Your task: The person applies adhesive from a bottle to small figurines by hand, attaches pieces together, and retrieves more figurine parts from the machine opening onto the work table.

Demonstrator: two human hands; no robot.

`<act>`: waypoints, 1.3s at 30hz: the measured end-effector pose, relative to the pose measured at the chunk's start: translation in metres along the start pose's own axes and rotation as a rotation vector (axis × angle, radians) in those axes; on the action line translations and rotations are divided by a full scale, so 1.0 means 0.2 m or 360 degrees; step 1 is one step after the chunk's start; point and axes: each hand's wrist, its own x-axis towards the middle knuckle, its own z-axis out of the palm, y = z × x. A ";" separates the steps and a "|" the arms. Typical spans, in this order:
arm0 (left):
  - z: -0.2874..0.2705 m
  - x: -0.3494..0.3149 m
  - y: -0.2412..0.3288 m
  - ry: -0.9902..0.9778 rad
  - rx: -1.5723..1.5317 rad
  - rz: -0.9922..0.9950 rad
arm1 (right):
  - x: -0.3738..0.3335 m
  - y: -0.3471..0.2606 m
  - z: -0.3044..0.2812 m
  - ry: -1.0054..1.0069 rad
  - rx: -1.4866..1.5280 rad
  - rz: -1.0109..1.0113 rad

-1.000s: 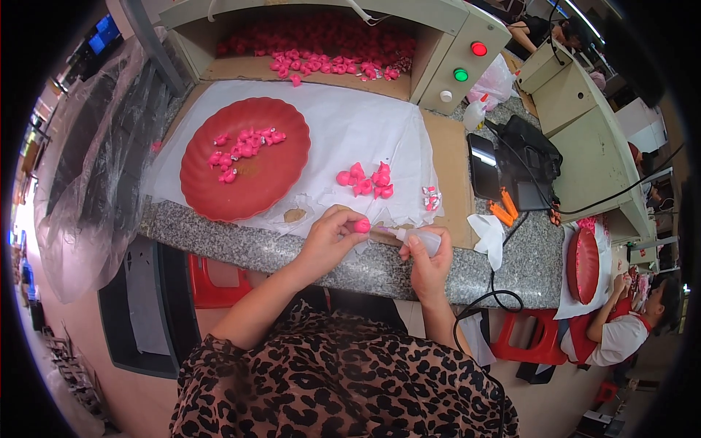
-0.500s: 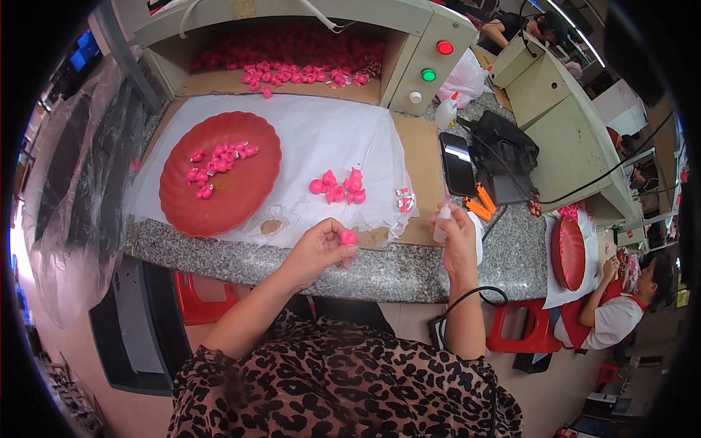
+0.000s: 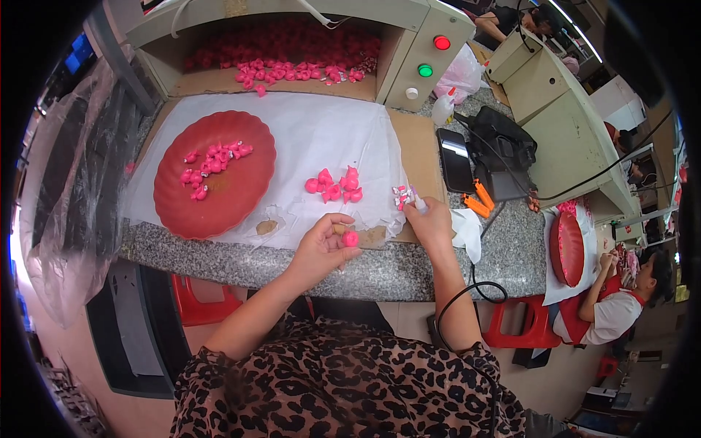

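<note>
Between the fingertips of my left hand [image 3: 315, 252] is a small round pink figure [image 3: 350, 239], held above the table's near edge. My right hand [image 3: 436, 226] grips a small translucent squeeze bottle [image 3: 420, 206] with a thin purple tip. That tip is beside a little heap of tiny white-and-pink pieces [image 3: 401, 196]; whether it touches them I cannot tell. Ahead of my hands, several pink figures [image 3: 332, 193] lie grouped on white paper [image 3: 292, 146]. More pink figures [image 3: 213, 162] rest in a red scalloped tray [image 3: 244, 191] to the left.
A beige cabinet [image 3: 409, 44] at the back holds a mass of pink figures. On the right lie a phone [image 3: 456, 160], orange-handled tools [image 3: 478, 201], a black bag [image 3: 500, 153], a red-tipped bottle [image 3: 443, 109] and crumpled white tissue [image 3: 467, 232]. A black cable crosses my right forearm. A co-worker [image 3: 617, 310] sits far right.
My right hand has moved left and forward with the squeeze bottle, bringing its tip to the tiny pieces. The tissue it partly covered is now exposed. My left hand stays nearly in place.
</note>
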 end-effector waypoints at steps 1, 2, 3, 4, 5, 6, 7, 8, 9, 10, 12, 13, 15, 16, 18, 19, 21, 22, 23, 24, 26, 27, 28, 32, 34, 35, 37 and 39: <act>-0.02 0.00 -0.01 -0.0075 0.0031 -0.0017 | -0.03 -0.05 -0.02 0.0045 -0.0096 -0.0038; -0.03 0.00 -0.02 -0.0151 0.0061 -0.0034 | -0.05 -0.09 -0.03 0.0090 -0.0192 -0.0076; -0.03 0.00 -0.03 -0.0146 0.0059 -0.0033 | -0.06 -0.09 -0.03 0.0087 -0.0194 -0.0080; -0.03 0.00 -0.03 -0.0155 0.0034 -0.0026 | -0.07 -0.10 -0.04 0.0130 -0.0223 -0.0076; -0.03 0.00 -0.04 -0.0164 0.0009 -0.0019 | -0.07 -0.10 -0.04 0.0172 -0.0252 -0.0071; -0.04 0.00 -0.04 -0.0166 0.0008 -0.0019 | -0.05 -0.07 -0.03 0.0174 -0.0253 -0.0071; -0.04 0.00 -0.04 -0.0176 0.0011 -0.0031 | -0.02 -0.01 -0.02 0.0141 -0.0175 -0.0102; -0.04 0.00 -0.04 -0.0183 0.0013 -0.0044 | 0.00 0.03 -0.02 0.0104 -0.0099 -0.0133; -0.04 0.00 -0.04 -0.0182 0.0012 -0.0044 | 0.01 0.04 -0.01 0.0104 -0.0100 -0.0133; -0.04 -0.01 -0.03 -0.0169 0.0008 -0.0059 | 0.01 0.05 -0.01 0.0071 -0.0029 -0.0132; -0.04 -0.01 -0.03 -0.0157 0.0004 -0.0077 | 0.00 0.05 -0.01 0.0038 0.0041 -0.0130; -0.05 -0.01 -0.03 -0.0189 0.0006 -0.0058 | -0.01 0.02 -0.01 0.0085 -0.0005 -0.0121; -0.05 -0.01 -0.03 -0.0220 0.0009 -0.0040 | -0.01 0.03 -0.03 0.0131 -0.0051 -0.0110; -0.05 -0.01 -0.02 -0.0195 -0.0003 -0.0057 | -0.01 0.05 -0.04 0.0091 0.0207 -0.0129; -0.05 -0.01 -0.03 -0.0162 -0.0012 -0.0075 | -0.03 0.06 -0.05 0.0043 0.0468 -0.0149; -0.06 -0.01 -0.04 -0.0145 -0.0035 -0.0062 | -0.08 0.02 -0.09 -0.0190 0.0923 -0.0035; -0.06 -0.01 -0.05 -0.0116 -0.0051 -0.0055 | -0.16 0.00 -0.08 -0.0631 0.1568 0.0125; -0.04 -0.01 -0.04 -0.0107 -0.0074 -0.0042 | -0.21 -0.02 -0.06 -0.0640 0.1574 0.0130; -0.04 -0.01 -0.04 -0.0094 -0.0097 -0.0030 | -0.26 -0.06 -0.03 -0.0744 0.1563 0.0195; -0.04 -0.02 -0.04 -0.0081 -0.0089 -0.0036 | -0.29 -0.08 -0.01 -0.0848 0.1550 0.0259; -0.03 -0.01 -0.04 -0.0111 -0.0085 -0.0039 | -0.33 -0.12 0.00 -0.0900 0.1552 0.0273; -0.04 -0.02 -0.04 -0.0112 -0.0081 -0.0044 | -0.34 -0.13 0.00 -0.0950 0.1548 0.0282; -0.04 -0.02 -0.04 -0.0123 -0.0071 -0.0039 | -0.34 -0.13 0.01 -0.0951 0.1554 0.0283; -0.05 -0.02 -0.05 -0.0134 -0.0060 -0.0031 | -0.34 -0.14 0.02 -0.0999 0.1552 0.0185; -0.05 -0.02 -0.05 -0.0142 -0.0053 -0.0033 | -0.34 -0.14 0.02 -0.1033 0.1559 0.0147; -0.05 -0.02 -0.05 -0.0147 -0.0046 -0.0033 | -0.34 -0.14 0.02 -0.1046 0.1562 0.0142; -0.05 -0.02 -0.06 -0.0151 -0.0041 -0.0025 | -0.34 -0.14 0.03 -0.1061 0.1565 0.0138; -0.05 -0.02 -0.06 -0.0152 -0.0034 -0.0016 | -0.34 -0.14 0.03 -0.1059 0.1517 0.0127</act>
